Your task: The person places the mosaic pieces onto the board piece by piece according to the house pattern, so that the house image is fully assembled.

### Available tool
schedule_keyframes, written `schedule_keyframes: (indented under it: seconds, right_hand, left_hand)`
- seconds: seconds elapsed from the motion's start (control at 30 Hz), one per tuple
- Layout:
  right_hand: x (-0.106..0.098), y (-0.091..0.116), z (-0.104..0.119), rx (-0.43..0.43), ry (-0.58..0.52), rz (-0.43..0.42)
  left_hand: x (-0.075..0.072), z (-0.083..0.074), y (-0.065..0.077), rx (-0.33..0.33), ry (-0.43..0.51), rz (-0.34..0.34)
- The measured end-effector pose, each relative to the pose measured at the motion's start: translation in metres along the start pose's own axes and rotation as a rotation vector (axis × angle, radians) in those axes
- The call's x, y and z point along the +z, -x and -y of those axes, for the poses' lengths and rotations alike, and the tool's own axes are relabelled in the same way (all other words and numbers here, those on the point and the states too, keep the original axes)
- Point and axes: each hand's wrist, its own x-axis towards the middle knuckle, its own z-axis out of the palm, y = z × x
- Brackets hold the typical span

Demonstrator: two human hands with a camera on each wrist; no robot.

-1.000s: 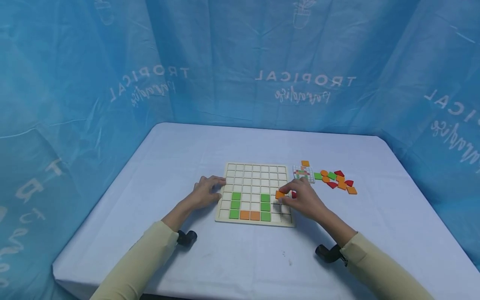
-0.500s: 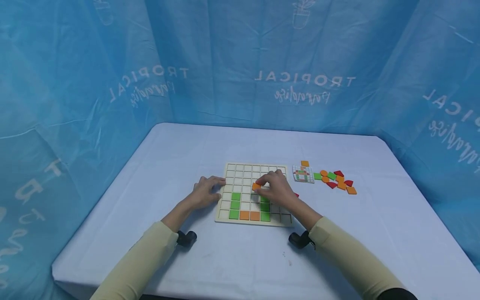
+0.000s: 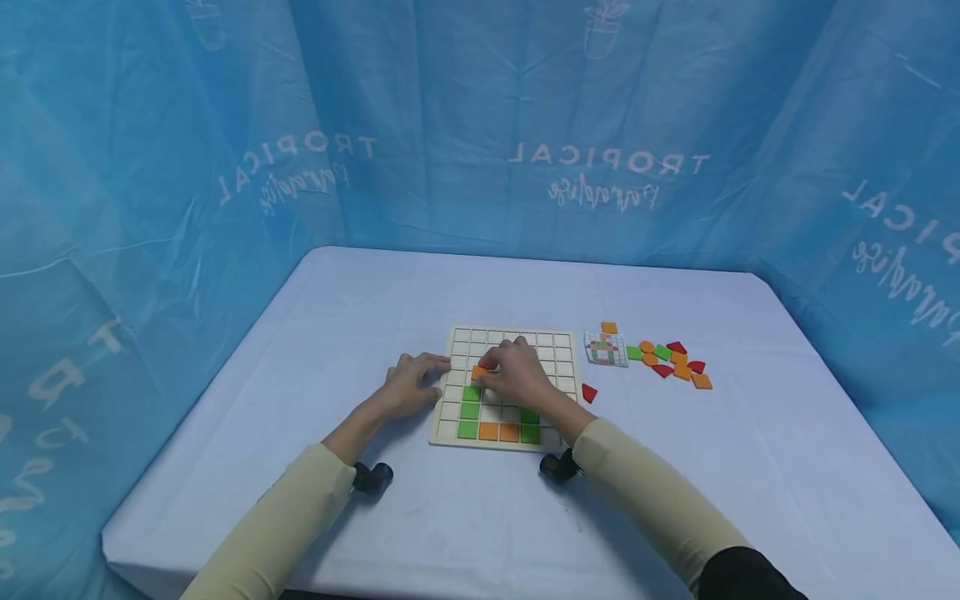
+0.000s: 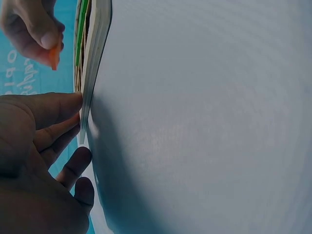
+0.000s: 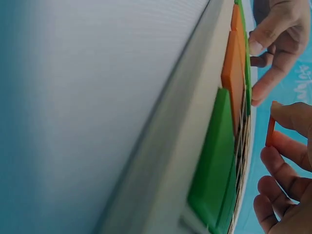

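A pale wooden grid board [image 3: 555, 354] lies on the white table. My right hand [image 3: 513, 375] pinches an orange square tile [image 3: 478, 372] between thumb and index finger. It holds the tile just over the board, behind the left green column; the right wrist view shows the tile [image 5: 270, 129] on edge. My left hand [image 3: 410, 386] touches the board's left edge with its thumb and fingertips. Green tiles [image 3: 469, 411] stand in a left column, and more green tiles [image 3: 529, 433], partly hidden by my right wrist, form a right one. Two orange tiles [image 3: 498, 432] join them along the near row.
Right of the board lies a small pattern card [image 3: 606, 350], an orange square [image 3: 609, 327] just behind it. Several loose green, orange and red tiles [image 3: 681, 360] spread further right. One red piece [image 3: 588, 392] sits against the board's right edge. Blue curtains [image 3: 480, 125] surround the table.
My right hand has carried the orange tile leftward across the board, from its right side to above the left green column. My left hand stays at the board's left edge.
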Motion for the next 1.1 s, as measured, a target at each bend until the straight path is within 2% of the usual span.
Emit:
schedule_keyframes:
  seconds: [0.4, 0.63, 1.1]
  right_hand:
    - [0.009, -0.011, 0.003, 0.014, 0.112, 0.065]
    - [0.009, -0.012, 0.003, 0.055, 0.095, 0.090]
    - [0.010, -0.012, 0.001, 0.035, 0.117, 0.105]
  left_hand:
    - [0.001, -0.002, 0.001, -0.008, -0.003, 0.004]
    - [0.000, -0.002, 0.000, 0.000, -0.006, 0.003]
    - [0.001, -0.004, 0.000, -0.012, -0.018, 0.003]
